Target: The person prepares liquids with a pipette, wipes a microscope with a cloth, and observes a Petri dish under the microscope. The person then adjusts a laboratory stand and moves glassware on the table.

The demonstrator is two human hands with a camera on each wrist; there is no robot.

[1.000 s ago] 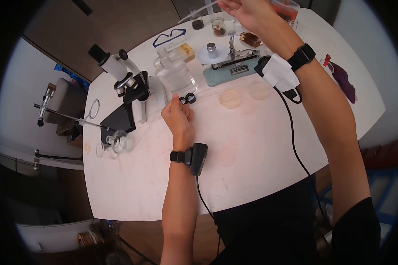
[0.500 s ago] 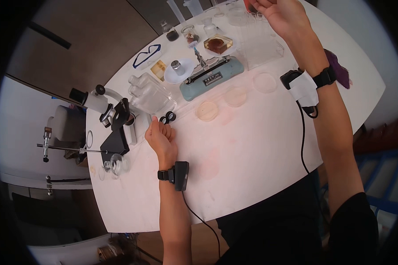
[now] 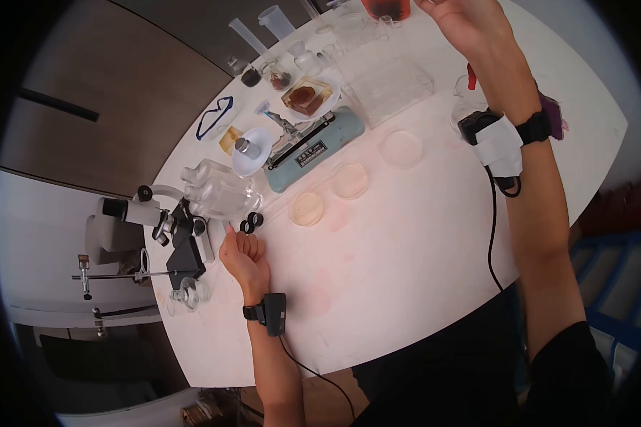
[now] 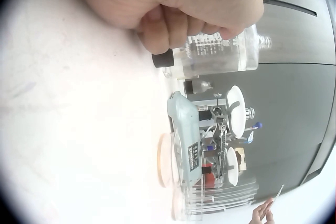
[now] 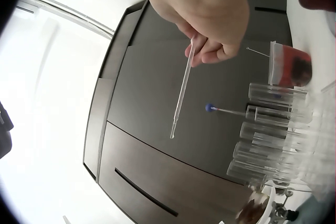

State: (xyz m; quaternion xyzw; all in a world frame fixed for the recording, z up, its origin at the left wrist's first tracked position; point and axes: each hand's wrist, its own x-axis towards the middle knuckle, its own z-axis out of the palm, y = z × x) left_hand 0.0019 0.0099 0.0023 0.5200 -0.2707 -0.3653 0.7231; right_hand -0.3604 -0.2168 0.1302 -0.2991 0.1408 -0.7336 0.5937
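Note:
My right hand (image 3: 470, 21) is raised at the far right of the table, its fingertips out of the head view. In the right wrist view its thumb and fingers pinch a clear, slim dropper pipette (image 5: 181, 98) by one end, the long tube slanting down in the air. Near it stand a clear rack with several test tubes (image 5: 273, 150) and a red container (image 5: 294, 66). My left hand (image 3: 243, 257) rests on the table with loosely curled fingers and nothing visible in them. Just past its fingers lie small black ring-shaped pieces (image 3: 251, 222).
A balance scale (image 3: 313, 153) carries a metal weight and an amber block on its pans. Petri dishes (image 3: 350, 181) lie before it. Clear bottles (image 3: 221, 191), a microscope (image 3: 139, 213) and glass flasks (image 3: 190, 293) stand left. Measuring cylinders (image 3: 276, 23) and safety glasses (image 3: 214, 117) are behind.
The head view has turned to the right, so the table's things slide left and down. My right hand, with the pipette, has moved right, toward the test tube rack. The left hand stays by the black rings.

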